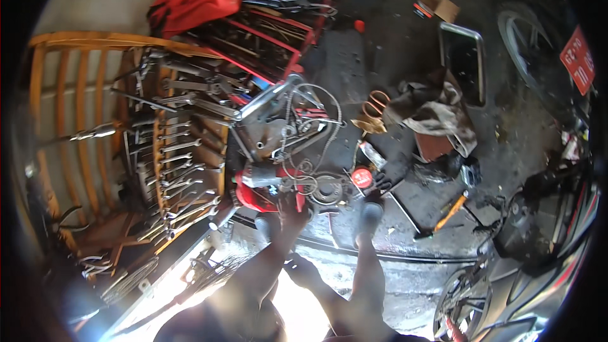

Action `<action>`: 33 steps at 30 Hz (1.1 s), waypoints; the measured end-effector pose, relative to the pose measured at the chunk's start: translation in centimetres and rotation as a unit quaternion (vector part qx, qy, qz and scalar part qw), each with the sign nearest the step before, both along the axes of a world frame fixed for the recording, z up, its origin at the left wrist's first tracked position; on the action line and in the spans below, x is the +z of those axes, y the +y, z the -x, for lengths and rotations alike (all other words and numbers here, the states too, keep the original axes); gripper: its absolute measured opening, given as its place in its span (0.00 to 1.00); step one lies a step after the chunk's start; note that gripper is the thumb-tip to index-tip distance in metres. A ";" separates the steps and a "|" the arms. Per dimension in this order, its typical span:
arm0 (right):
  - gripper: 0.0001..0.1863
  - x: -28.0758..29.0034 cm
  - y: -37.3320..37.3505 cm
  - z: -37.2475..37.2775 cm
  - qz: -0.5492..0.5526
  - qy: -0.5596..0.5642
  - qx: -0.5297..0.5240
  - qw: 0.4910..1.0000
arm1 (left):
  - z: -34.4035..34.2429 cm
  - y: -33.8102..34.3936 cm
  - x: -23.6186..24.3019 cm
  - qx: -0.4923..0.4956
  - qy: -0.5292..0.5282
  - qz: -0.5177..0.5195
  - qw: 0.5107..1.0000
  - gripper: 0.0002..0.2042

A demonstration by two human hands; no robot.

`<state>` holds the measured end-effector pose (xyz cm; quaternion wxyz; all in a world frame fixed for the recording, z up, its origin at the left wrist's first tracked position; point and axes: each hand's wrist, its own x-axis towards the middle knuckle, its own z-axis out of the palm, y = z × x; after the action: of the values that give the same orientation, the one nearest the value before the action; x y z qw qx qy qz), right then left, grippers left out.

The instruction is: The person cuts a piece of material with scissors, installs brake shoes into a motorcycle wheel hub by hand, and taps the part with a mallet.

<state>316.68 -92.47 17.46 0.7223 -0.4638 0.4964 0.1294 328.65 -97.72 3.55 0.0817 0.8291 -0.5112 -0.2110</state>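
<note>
"As the left hand (292,208) is pointing to twelve o'clock, where's the red tool (253,198) lying?"

"Beside it, at nine; the right hand (302,270) is hanging at six. I can't tell either grip's opening or hold."

Red tool casing (254,201) looks smooth, glossy. Wrenches (181,145) show bright metal; rack slats (83,120), smooth wood. Rag (437,107): matt cloth (visibly creased).

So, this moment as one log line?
left hand: at red-and-grey tool | right hand: nearer body, contents unclear | wrenches: on slatted wooden bench
</note>
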 end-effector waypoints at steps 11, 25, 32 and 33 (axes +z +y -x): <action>0.16 0.5 -0.6 0.8 0.068 -0.063 -0.028 0.995 | -1.6 2.5 4.6 0.109 0.128 -0.090 0.982 0.26; 0.18 -0.9 3.0 0.3 0.064 -0.104 -0.032 0.992 | -0.6 10.4 4.0 0.165 0.179 -0.169 0.955 0.22; 0.23 0.1 3.4 0.4 -0.026 -0.099 -0.023 0.995 | -1.0 13.6 2.3 0.206 0.280 -0.159 0.924 0.19; 0.23 0.2 3.4 0.2 -0.051 -0.083 -0.029 0.995 | -0.6 13.8 2.0 0.200 0.288 -0.164 0.922 0.18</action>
<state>316.44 -89.12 17.71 0.7869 -0.4215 0.4406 0.0946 329.29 -83.93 5.51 0.1293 0.8191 -0.2477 -0.5010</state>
